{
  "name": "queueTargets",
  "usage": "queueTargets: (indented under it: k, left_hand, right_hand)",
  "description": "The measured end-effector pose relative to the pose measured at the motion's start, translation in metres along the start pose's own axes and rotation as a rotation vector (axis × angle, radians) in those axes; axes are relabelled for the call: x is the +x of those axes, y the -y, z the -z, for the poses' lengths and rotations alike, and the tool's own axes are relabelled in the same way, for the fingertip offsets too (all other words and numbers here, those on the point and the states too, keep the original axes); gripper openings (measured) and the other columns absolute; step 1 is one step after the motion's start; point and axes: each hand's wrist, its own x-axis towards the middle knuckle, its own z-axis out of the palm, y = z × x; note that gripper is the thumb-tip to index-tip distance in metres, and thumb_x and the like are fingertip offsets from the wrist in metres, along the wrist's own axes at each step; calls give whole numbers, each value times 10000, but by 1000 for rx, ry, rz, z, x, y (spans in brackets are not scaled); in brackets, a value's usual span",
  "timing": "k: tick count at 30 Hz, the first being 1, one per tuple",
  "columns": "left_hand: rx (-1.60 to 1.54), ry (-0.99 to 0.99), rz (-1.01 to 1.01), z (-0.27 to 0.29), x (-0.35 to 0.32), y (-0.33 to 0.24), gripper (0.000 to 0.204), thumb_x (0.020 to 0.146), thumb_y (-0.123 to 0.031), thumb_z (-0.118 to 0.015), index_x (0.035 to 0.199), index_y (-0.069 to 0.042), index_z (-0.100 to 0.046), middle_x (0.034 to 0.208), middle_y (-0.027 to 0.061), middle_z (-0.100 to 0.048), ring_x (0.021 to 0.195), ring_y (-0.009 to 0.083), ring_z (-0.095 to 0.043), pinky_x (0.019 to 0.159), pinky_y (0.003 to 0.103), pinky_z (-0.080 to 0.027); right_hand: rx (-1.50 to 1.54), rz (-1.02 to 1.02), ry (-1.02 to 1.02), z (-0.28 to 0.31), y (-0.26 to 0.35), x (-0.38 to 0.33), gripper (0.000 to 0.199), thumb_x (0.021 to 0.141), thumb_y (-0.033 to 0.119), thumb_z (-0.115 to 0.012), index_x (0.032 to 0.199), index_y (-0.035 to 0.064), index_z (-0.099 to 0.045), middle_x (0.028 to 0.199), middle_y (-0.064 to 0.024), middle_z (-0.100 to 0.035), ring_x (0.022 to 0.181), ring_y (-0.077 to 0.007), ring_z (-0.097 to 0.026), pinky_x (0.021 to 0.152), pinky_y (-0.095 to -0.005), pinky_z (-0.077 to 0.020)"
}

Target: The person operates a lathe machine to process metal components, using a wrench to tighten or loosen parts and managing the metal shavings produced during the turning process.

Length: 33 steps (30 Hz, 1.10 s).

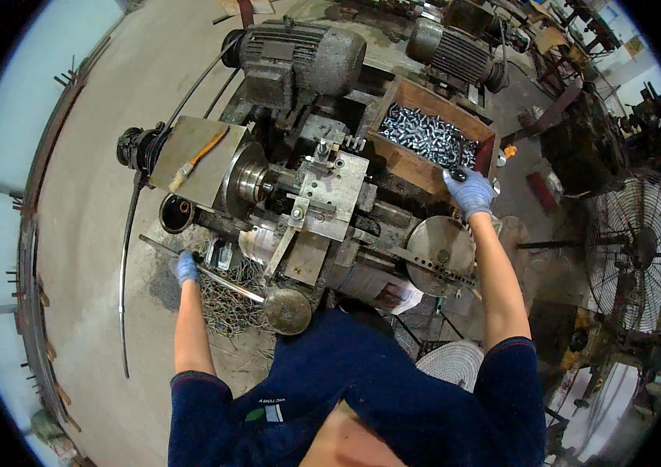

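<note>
Both my hands wear light blue gloves. My left hand is closed round a long metal lever, which slants down to a round metal hub at the front of a lathe-like machine. Out to the right, my right hand is closed on a dark knob beside the near right corner of a wooden box. Shiny metal fittings fill the box. Between my hands stand the machine's chuck and a grey tool block with bolts on top.
A brush with an orange handle lies on the metal cover. Metal shavings heap on the floor below my left hand. A grey motor sits behind the machine. At right stand a round handwheel and a floor fan.
</note>
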Motion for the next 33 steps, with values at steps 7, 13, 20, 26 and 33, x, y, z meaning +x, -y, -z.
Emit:
queueTargets:
  k: [7, 13, 20, 26, 33]
  left_hand:
    - [83, 68, 54, -24, 12, -13, 363, 831, -263, -436, 844, 64, -595, 868, 161, -631, 742, 224, -558, 672, 370, -424]
    - [-226, 146, 109, -25, -6, -14, 328, 829, -270, -469, 904, 17, -608, 841, 126, -613, 737, 216, -536, 688, 349, -438]
    - [-158, 146, 167, 16, -13, -21, 178, 795, -133, -535, 909, 2, -559, 848, 110, -609, 710, 217, -614, 592, 323, -504]
    - [-268, 118, 220, -14, -19, -67, 161, 821, -140, -516, 897, -23, -595, 827, 127, -625, 725, 265, -619, 689, 354, -504]
    - [-207, 106, 166, -2, -23, -64, 282, 839, -180, -500, 1078, -34, -521, 839, 173, -621, 728, 310, -616, 705, 429, -541]
  right_hand:
    - [460, 63, -398, 3, -45, -66, 462, 761, 428, -659, 1056, 74, -638, 1014, -159, -634, 922, -255, -605, 799, -335, -465]
    - [344, -252, -150, -28, -172, -143, 449, 776, 353, -674, 1037, -9, -625, 968, -157, -658, 852, -207, -627, 770, -304, -465]
    - [-35, -456, 132, -61, -255, -230, 587, 716, 439, -657, 1181, 92, -565, 1093, -164, -613, 1003, -307, -588, 846, -366, -462]
    - [-28, -350, 158, -94, -334, -275, 635, 694, 432, -698, 1174, 40, -560, 1079, -189, -604, 1001, -339, -568, 864, -380, -450]
    - [-111, -517, 344, -111, -401, -292, 455, 722, 371, -668, 989, 4, -622, 954, -210, -632, 907, -351, -607, 769, -397, -467]
